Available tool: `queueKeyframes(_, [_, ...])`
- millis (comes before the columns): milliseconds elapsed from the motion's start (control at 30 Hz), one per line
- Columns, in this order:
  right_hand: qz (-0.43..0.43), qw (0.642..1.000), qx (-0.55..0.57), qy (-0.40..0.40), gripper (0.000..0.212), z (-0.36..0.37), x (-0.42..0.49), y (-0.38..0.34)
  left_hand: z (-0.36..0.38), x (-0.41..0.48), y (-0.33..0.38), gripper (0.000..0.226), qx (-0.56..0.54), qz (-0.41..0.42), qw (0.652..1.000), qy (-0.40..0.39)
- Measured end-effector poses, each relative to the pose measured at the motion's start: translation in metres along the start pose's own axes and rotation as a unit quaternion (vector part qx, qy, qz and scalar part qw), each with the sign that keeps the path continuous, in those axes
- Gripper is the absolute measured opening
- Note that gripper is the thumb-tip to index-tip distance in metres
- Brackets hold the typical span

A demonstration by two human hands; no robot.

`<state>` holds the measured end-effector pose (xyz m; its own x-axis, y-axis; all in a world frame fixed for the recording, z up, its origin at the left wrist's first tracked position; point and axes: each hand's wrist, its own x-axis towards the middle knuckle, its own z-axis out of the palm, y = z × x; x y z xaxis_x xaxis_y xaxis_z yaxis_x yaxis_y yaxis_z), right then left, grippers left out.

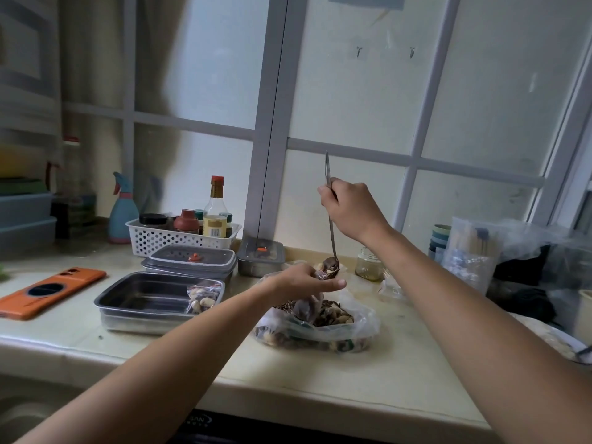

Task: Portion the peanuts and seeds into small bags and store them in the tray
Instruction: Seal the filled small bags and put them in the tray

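Right hand [350,208] closed around a long spoon [331,219], loaded bowl tipped at the mouth of a small bag [308,307]. Small bag pinched by left hand [301,281], index finger extended, above the big bag of peanuts and seeds [315,326]. One filled bag [202,298] is laid in the steel tray [145,301].

On the desk [400,363], the open tray [141,299] sits left of centre, one filled small bag [202,298] in its right end. Behind it, two lidded containers [192,259] are stacked, a basket of bottles [179,235] further back. A phone [48,291] lies at far left. Right of the tray sits the big bag of nuts [320,325]; above it, the left hand [301,282] holds a small bag [309,307], the spoon [331,219] in the right hand [349,206] dipping in. A jar [370,262] stands behind.
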<state>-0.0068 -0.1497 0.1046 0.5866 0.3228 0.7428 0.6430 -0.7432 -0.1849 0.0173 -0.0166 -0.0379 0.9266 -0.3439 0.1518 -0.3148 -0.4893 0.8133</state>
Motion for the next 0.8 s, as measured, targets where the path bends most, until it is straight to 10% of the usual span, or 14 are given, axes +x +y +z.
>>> queueKeyframes(533, [-0.072, 0.997, 0.000, 0.006, 0.030, 0.001, -0.006, -0.006, -0.004, 0.010, -0.008, 0.081, -0.050, 0.006, 0.998, 0.036])
queueKeyframes(800, [-0.127, 0.991, -0.027, 0.002, 0.026, 0.013, -0.019, -0.004, 0.003, 0.013, -0.025, 0.048, -0.055, -0.005, 0.997, 0.059])
